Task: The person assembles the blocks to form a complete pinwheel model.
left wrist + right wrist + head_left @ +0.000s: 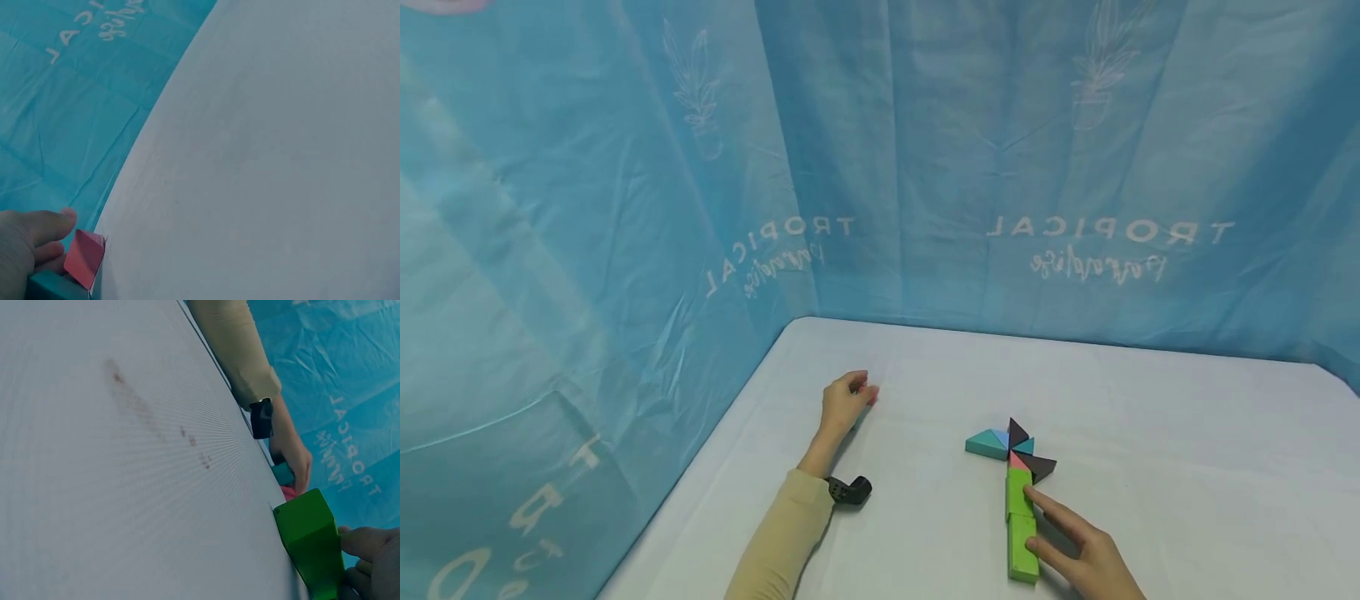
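Note:
My left hand (844, 404) is at the table's far left, its fingers around a pink block (84, 257) and a teal block (53, 286); whether they grip either is partly hidden. Two green blocks (1022, 546) lie end to end in a column. Against their right side, my right hand (1086, 550) rests the tips of its extended index finger and thumb. Above the column, a pink triangle (1017, 461) meets a fan of small triangular blocks: a black one (1037, 467), another black at the top, a larger teal one (987, 444), and smaller blue ones.
A white cloth covers the table (1187, 467). Blue printed curtains (925, 167) hang along its back and left edges. A black wrist device (850, 491) sits on the left forearm below a beige sleeve (786, 533).

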A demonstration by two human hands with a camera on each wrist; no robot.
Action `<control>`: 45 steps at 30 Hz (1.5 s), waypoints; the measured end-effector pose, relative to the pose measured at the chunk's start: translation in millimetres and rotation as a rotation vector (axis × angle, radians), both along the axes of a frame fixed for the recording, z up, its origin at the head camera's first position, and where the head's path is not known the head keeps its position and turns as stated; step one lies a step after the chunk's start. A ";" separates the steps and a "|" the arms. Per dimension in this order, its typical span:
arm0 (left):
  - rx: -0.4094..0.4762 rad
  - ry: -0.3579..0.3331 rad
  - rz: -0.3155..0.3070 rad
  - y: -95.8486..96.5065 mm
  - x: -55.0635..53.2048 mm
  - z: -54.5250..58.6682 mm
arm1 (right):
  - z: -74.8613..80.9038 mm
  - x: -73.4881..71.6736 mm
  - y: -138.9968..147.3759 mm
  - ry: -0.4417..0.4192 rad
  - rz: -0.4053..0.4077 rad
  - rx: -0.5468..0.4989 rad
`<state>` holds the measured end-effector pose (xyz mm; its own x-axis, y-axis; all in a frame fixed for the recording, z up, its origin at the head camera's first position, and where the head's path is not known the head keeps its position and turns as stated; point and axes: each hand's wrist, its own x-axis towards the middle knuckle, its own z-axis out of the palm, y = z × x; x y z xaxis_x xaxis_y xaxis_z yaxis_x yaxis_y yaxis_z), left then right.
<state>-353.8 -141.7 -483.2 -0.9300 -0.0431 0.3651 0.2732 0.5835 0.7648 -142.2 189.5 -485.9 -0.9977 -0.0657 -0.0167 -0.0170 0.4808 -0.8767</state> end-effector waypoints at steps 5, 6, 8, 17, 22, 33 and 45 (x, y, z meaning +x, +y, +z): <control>-0.032 -0.018 0.032 5.3 -1.0 0.8 | -0.7 1.0 0.8 -0.014 -0.007 -0.011; -0.034 -0.017 0.035 5.9 -1.2 0.8 | -1.1 1.2 0.8 -0.015 -0.007 -0.012; -0.028 -0.023 0.046 6.3 -1.3 0.4 | -1.4 1.7 0.6 -0.019 -0.005 -0.015; 0.036 0.033 0.056 -0.4 -2.3 -2.3 | 0.1 0.6 -0.5 -0.013 0.000 -0.018; 0.040 0.026 0.094 -0.8 -4.0 0.2 | 0.1 -1.1 0.7 0.005 0.008 -0.005; 0.089 0.013 0.176 -4.1 3.1 -5.2 | -1.6 -0.6 -2.1 -0.066 -0.015 -0.010; 0.007 -0.003 0.174 -1.0 12.1 -0.5 | -0.9 1.0 -2.5 -0.044 -0.013 -0.017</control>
